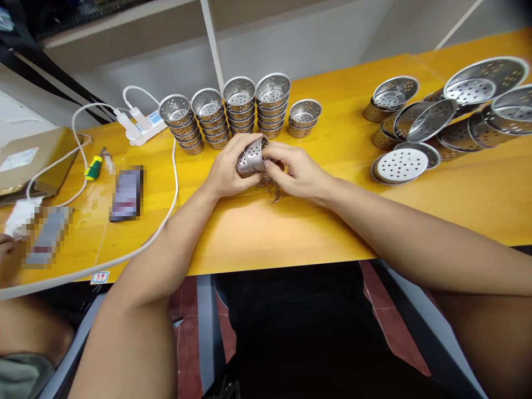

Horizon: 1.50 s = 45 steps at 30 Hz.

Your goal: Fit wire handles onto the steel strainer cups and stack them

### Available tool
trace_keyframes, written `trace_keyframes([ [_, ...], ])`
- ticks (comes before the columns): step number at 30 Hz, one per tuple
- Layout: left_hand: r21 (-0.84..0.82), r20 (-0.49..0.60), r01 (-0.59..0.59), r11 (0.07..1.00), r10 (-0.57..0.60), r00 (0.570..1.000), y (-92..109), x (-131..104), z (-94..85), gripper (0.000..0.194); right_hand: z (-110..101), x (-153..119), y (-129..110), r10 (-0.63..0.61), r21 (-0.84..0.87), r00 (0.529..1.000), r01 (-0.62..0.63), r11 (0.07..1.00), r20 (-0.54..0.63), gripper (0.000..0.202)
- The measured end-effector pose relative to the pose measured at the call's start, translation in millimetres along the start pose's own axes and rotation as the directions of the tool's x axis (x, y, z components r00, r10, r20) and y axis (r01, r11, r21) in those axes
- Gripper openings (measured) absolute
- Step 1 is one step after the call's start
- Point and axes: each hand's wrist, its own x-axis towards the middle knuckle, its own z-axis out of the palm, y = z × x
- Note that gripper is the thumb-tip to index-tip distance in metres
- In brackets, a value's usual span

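Fingers of left hand (226, 170) clamped round tilted, nested perforated cups (250, 157), centre of frame; right hand (300, 170) has thumb and fingers bent in at their rim, can't tell from here if they grip anything; thin wires (275, 191) just below; upright cup stacks (240, 113) upper centre, tipped cups (401, 164) upper right; yellow worktop (266, 238) under all.
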Motion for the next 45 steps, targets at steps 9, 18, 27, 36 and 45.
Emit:
trace_keyframes([
  [9, 0.054, -0.013, 0.023, 0.998, -0.023, 1.0, -16.6, -2.6, 0.4, 0.082, -0.4, -1.4, 8.4, 0.252, 0.105, 0.957, -0.238, 0.966, -0.147, 0.055],
  [18, 0.088, 0.025, 0.044, 0.995, -0.046, 0.999, -19.9, -3.1, -0.9, 0.081, -5.3, 0.2, 22.5, 0.416, 0.325, 0.909, -0.386, 0.863, -0.026, 0.072],
  [27, 0.089, 0.039, 0.085, 0.992, -0.089, 0.995, -10.2, -0.5, -3.6, 0.077, 1.3, -2.6, 26.0, 0.313, 0.186, 0.944, -0.291, 0.938, -0.101, 0.069],
  [36, 0.099, 0.056, 0.119, 0.988, -0.125, 0.991, -4.7, 0.8, -4.0, 0.078, -1.4, 0.0, 25.9, 0.37, 0.313, 0.928, -0.339, 0.887, -0.042, 0.07],
  [45, 0.112, -0.041, 0.117, 0.987, -0.113, 0.993, -13.6, -0.6, -5.5, 0.079, -3.8, 6.1, 25.1, 0.423, 0.506, 0.903, -0.328, 0.798, -0.081, 0.071],
])
